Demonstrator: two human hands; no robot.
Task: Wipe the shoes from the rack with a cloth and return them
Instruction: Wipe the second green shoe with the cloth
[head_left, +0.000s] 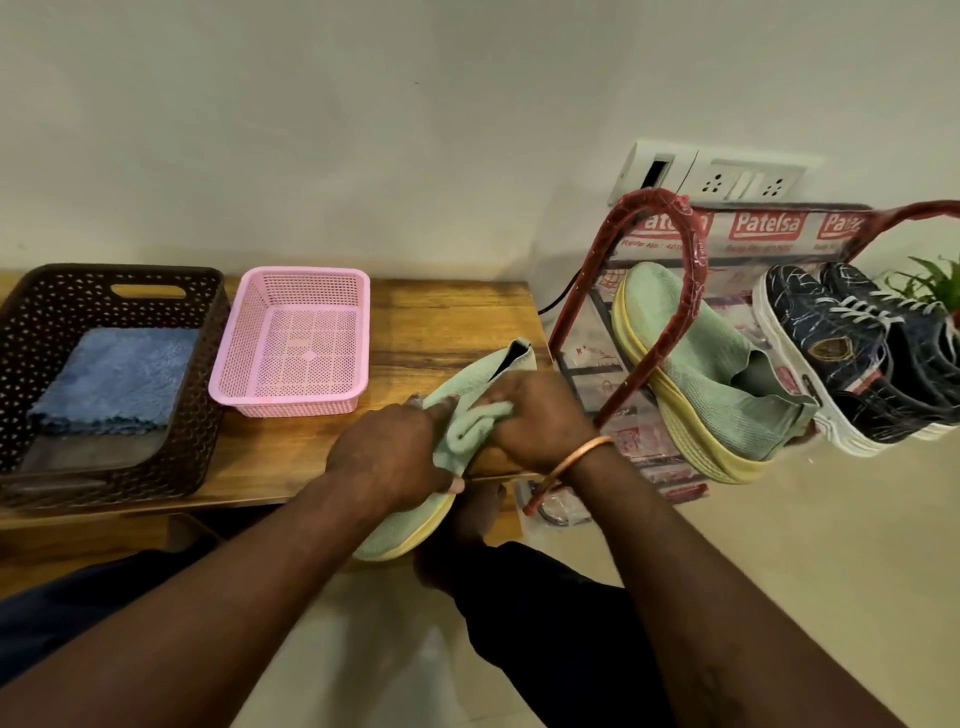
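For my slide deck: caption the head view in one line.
Left hand steadies a mint-green shoe while the right hand wipes it with a green cloth.

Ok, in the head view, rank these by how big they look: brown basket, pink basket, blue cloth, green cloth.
1. Brown basket
2. Pink basket
3. Blue cloth
4. Green cloth, but it is bunched between the hands, partly hidden, and nearer the camera, so its rank is unsure.
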